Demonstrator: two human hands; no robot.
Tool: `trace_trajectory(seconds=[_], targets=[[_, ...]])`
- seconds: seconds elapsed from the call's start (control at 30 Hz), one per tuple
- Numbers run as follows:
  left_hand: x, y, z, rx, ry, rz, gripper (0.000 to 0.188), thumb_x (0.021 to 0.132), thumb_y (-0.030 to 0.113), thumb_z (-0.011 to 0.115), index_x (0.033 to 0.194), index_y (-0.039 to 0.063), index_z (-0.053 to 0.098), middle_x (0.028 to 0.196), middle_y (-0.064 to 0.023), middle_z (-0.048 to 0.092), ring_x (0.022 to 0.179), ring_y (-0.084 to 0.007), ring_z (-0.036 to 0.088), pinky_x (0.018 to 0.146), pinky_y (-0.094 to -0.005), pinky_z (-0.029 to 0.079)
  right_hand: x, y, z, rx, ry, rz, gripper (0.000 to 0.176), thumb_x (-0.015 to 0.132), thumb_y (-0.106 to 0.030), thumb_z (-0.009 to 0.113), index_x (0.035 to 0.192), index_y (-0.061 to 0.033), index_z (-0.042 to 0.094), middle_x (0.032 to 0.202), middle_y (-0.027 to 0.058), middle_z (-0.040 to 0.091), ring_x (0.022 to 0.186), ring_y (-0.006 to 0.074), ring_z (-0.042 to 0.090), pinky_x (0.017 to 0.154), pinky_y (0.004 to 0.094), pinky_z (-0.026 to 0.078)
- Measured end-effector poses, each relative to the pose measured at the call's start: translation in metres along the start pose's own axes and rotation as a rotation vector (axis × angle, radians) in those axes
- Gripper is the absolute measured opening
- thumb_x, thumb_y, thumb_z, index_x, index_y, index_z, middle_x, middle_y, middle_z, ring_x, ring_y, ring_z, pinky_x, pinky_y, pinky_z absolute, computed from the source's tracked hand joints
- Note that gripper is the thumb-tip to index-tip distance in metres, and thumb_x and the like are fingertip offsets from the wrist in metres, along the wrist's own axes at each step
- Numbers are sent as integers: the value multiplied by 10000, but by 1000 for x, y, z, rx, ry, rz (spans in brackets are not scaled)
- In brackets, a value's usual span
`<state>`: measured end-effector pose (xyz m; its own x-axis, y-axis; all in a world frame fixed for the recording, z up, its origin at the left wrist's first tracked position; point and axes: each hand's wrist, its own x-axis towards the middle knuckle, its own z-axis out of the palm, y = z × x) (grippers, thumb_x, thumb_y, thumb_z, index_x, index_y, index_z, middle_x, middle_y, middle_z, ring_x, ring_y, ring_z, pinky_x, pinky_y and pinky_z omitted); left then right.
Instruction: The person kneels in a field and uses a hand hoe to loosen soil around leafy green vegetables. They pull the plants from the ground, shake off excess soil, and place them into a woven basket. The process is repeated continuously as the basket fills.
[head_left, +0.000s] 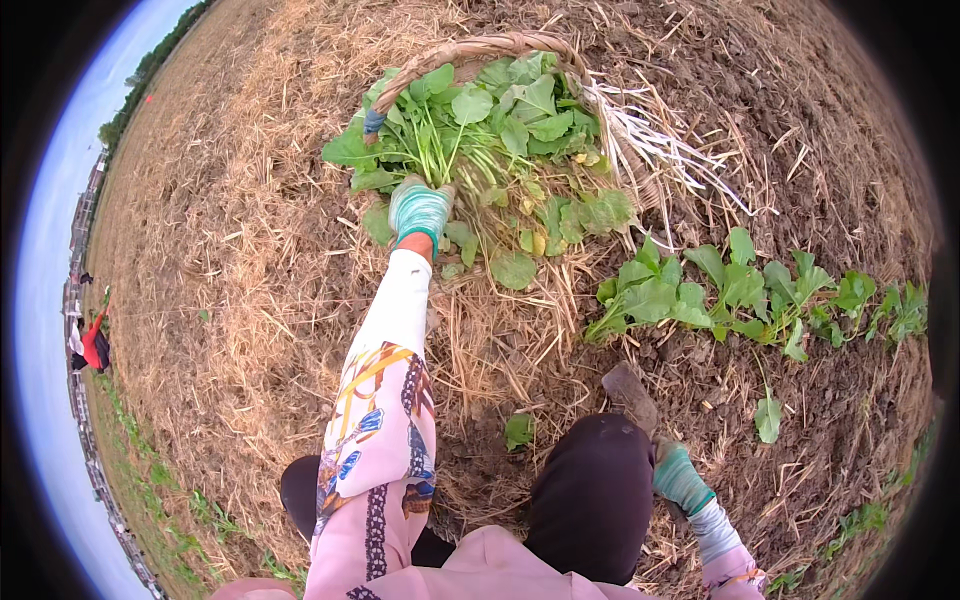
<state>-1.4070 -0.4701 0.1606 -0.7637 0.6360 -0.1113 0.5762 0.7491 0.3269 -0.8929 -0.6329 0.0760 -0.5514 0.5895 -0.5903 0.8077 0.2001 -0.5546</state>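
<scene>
My left hand (421, 206), in a green and white glove, grips the stems of a bunch of leafy green seedlings (431, 146) at the near side of a wicker basket (495, 46). More seedlings (536, 112) fill the basket, with some yellowed leaves (534, 241) at its near edge. Low on the right, beside my knee, my right hand (679, 472) wears a matching glove and is closed around a hand tool with a flat, soil-coated metal blade (628, 394). My knee and fingers hide most of its handle.
White strips (667, 139) hang off the basket's right side. A row of seedlings (720, 292) runs rightward across the soil, and a single small plant (519, 431) stands between my knees. Straw (262, 247) covers the ground. Another person (94, 345) in red is far left.
</scene>
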Motion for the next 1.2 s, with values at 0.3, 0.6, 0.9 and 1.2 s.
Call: trace_trajectory(seconds=[0.3, 0.6, 0.9, 1.2], targets=[[-7, -18, -47, -1453, -552, -349, 113, 844, 160, 562, 786, 100, 485, 619, 17, 393, 418, -87, 316, 367, -251, 229, 32, -89, -85, 234, 27, -140, 471, 722, -293, 669, 1006, 48, 511, 666, 205, 578, 669, 324, 607, 622, 363, 472], [-29, -26, -48, -886, -335, -344, 120, 867, 154, 529, 811, 54, 565, 596, -17, 490, 470, -102, 457, 389, -234, 321, 135, -207, -136, 369, 55, -287, 440, 738, -216, 571, 1049, 78, 470, 695, 143, 570, 632, 233, 568, 623, 319, 469], [-28, -49, -67, -1082, -584, -378, 131, 897, 137, 427, 811, 69, 499, 647, 3, 496, 474, -45, 374, 387, -203, 289, 222, -304, -137, -93, -103, -231, 367, 703, -223, 575, 920, 71, 610, 855, 218, 618, 800, 314, 602, 735, 374, 488], [-95, -254, -197, -862, -798, -174, 238, 805, 228, 515, 919, 19, 527, 650, -15, 528, 346, -34, 332, 285, -185, 250, 206, -276, -125, -332, 190, -365, 307, 755, -250, 594, 825, 48, 572, 656, 198, 567, 617, 321, 564, 626, 378, 472]])
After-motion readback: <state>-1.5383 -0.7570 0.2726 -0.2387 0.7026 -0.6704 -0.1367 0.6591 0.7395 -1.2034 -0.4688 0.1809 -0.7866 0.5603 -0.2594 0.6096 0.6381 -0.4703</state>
